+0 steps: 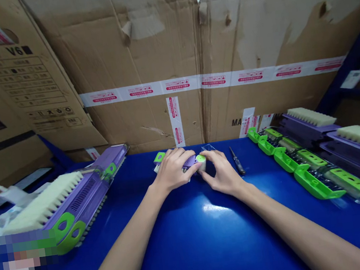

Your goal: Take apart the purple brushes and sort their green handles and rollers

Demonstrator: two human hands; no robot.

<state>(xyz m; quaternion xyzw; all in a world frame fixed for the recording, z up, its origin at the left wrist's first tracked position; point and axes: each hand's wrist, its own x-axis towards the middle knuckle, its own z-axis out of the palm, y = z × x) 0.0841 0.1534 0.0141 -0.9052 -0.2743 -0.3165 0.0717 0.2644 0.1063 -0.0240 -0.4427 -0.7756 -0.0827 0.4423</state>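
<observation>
In the middle of the blue table, my left hand [174,169] lies closed over a purple plastic part [190,161], covering most of it. One end of this part carries a round, pale piece with a green top [201,159]. My right hand [220,171] curves its thumb and index finger around that round end from the right. Beyond my left fingers, a green and white piece [159,157] peeks out. Clear plastic [209,148] shows just behind my right fingers. A dark screwdriver [237,161] lies to the right of my right hand.
Purple units with pale sponge strips [64,198] and green ends stand at the left. On the right are green clips [284,159], green-topped clear parts [310,157] and more purple units [354,159] with sponges. Cardboard [144,117] walls off the back of the table [196,249].
</observation>
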